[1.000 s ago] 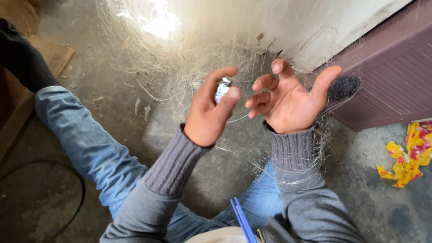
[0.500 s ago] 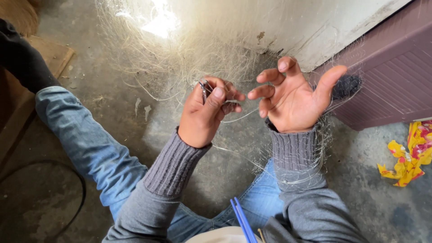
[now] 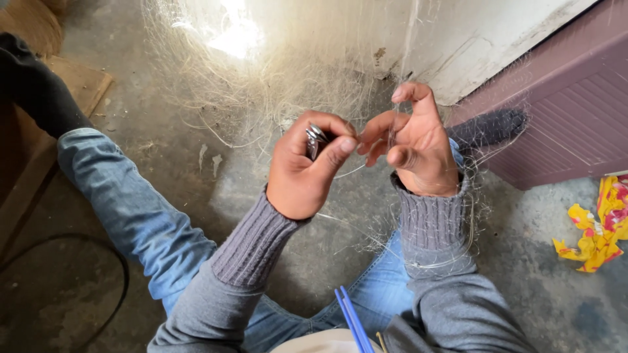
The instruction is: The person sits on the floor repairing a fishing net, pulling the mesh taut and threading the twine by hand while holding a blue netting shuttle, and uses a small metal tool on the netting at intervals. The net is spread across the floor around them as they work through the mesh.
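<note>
hands in the net, cutter closed in the fist

while the person sits on the floor with legs spread, the head view shows both hands raised over a fine, pale net [image 3: 275, 85] that spreads across the concrete and drapes the right sleeve. the left hand [image 3: 304, 170] is curled nearly into a fist around a small metal cutter [image 3: 316, 139], thumb pressed on its top; only the shiny end shows, so whether its blades are apart cannot be told. the right hand [image 3: 415, 147] is half open, forefinger crooked upward, the other fingers bent loosely, with thin strands running through them; it seems to pinch a strand, though the line is too fine to be sure. the fingertips of the two hands are almost touching.

risks, as i judge them: the strands are hard to see, so the cutter could nip the wrong line or a fingertip close by. loops lying over the right wrist and the dark sock [image 3: 487, 127] could snag and tighten if a limb pulls away.
</note>
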